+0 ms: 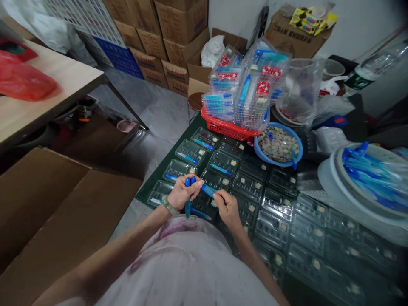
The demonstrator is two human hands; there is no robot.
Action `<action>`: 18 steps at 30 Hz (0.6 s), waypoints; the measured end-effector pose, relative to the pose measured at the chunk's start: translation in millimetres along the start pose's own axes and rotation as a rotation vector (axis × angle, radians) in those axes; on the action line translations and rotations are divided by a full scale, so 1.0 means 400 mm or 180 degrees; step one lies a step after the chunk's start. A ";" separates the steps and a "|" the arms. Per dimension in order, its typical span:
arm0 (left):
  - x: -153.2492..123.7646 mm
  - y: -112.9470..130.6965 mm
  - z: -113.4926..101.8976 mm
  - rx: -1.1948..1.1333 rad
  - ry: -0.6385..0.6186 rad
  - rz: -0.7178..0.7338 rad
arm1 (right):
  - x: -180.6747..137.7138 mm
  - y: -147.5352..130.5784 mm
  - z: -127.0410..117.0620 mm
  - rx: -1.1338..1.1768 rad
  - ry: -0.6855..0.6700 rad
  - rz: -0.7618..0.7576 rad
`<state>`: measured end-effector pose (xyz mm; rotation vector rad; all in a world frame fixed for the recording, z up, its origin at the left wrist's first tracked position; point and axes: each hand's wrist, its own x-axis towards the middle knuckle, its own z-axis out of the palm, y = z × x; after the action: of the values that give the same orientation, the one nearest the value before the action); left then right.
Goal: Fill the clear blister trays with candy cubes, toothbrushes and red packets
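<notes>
My left hand (184, 192), a bracelet at its wrist, is closed round several slim blue pen-like sticks (188, 208) with rounded dark-blue ends. Another blue pen-like stick (208, 190) spans the gap between my hands. Its far end is pinched by the fingers of my right hand (227, 207). Under and around both hands lie rows of clear plastic blister trays (245, 185), many with a small pale piece in one corner. Some trays on the left hold a single blue stick (220, 169) each.
Packed clear trays fill a red basket (223, 126) at the back. Beside it stands a blue bowl (278, 161) of small pale pieces. More blue sticks (371, 176) lie in a round tub on the right. An open cardboard box (63, 204) is at my left.
</notes>
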<state>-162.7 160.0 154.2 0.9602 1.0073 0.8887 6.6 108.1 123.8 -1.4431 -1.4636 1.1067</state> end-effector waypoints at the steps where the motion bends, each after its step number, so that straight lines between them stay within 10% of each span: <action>1: 0.006 -0.001 -0.001 -0.0013 -0.0074 -0.0059 | -0.004 0.009 0.011 0.0052 0.0010 0.0050; 9: 0.087 -0.026 -0.007 -0.0407 0.0149 -0.0494 | 0.073 0.087 0.012 0.0511 -0.0456 0.0352; 18: 0.105 -0.043 -0.144 -0.1534 0.0772 -0.0857 | 0.371 0.241 -0.160 -0.1656 0.0145 -0.0206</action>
<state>-202.8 206.0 113.3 0.3073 1.0321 0.9737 90.9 257.2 45.7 -1.7372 -1.8370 0.6702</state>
